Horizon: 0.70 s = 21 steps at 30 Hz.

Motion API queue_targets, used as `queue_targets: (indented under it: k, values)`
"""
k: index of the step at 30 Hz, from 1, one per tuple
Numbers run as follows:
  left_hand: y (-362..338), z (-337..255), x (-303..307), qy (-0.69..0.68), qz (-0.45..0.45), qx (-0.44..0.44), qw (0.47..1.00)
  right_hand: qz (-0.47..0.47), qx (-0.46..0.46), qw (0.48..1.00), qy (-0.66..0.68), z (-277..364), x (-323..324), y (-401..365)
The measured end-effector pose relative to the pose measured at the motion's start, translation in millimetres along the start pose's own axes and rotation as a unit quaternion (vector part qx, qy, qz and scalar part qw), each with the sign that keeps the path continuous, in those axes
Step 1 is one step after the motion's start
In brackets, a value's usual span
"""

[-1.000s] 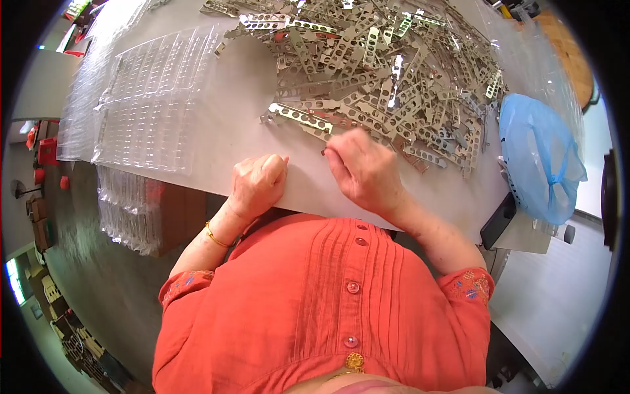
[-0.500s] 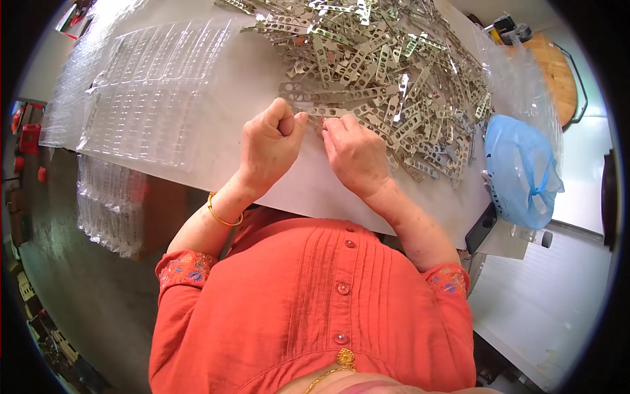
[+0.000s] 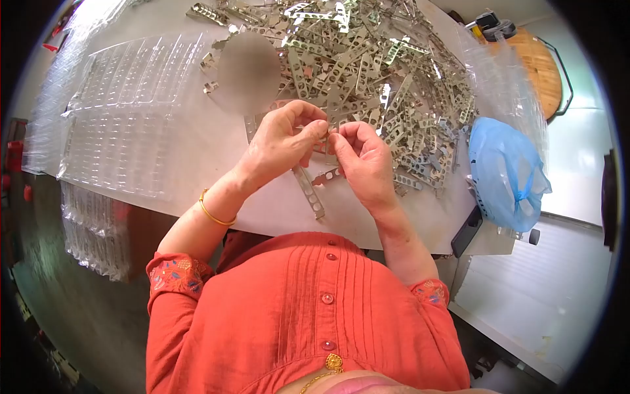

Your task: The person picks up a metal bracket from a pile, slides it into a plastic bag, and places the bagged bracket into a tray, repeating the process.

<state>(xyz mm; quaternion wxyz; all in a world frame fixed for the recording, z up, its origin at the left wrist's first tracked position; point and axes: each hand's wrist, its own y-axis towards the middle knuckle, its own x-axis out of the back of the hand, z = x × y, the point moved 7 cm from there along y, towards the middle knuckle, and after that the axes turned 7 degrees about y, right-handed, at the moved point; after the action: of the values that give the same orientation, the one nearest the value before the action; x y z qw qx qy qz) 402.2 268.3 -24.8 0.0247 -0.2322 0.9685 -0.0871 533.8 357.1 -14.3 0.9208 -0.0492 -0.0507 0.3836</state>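
Note:
A large heap of flat metal strips with round holes (image 3: 367, 72) lies on the white table (image 3: 203, 144). My left hand (image 3: 285, 134) and my right hand (image 3: 362, 157) meet just in front of the heap, their fingertips nearly touching. Both are closed in a pinch around a thin metal strip (image 3: 331, 108) that stands between them, partly hidden by the fingers. Below my left hand a loose perforated strip (image 3: 308, 192) points toward my body. A shorter metal piece (image 3: 326, 176) lies beside my right hand.
Clear plastic trays (image 3: 121, 111) are stacked at the left. On the right are a tied blue plastic bag (image 3: 505, 174), a black phone (image 3: 466, 231) at the table edge and more clear plastic (image 3: 508, 79). A round wooden stool top (image 3: 535, 72) is behind them.
My hands have come together, the left turning toward the right. A loose strip now shows below them. The view has shifted, and metal pieces are visible left of the heap.

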Motion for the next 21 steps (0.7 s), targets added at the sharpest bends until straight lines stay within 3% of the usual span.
queue_targets:
  k: [2, 5, 7, 21]
  values:
    - [1.7, 10.0, -2.7, -0.048, 0.049, 0.032, 0.997, 0.03, -0.081, 0.993, 0.083, 5.3, -10.1, -5.0]
    - [4.3, 19.9, -2.5, -0.123, 0.078, 0.046, 0.988, 0.052, -0.099, 0.992, 0.064, 3.0, -13.9, -8.3]
    - [2.5, 25.2, -6.0, -0.195, 0.106, 0.078, 0.972, 0.059, -0.104, 0.991, 0.066, 2.3, -15.6, -9.6]
    - [-0.7, 31.6, -10.9, -0.301, 0.169, 0.118, 0.931, 0.081, -0.124, 0.984, 0.103, 5.0, -20.6, -19.0]
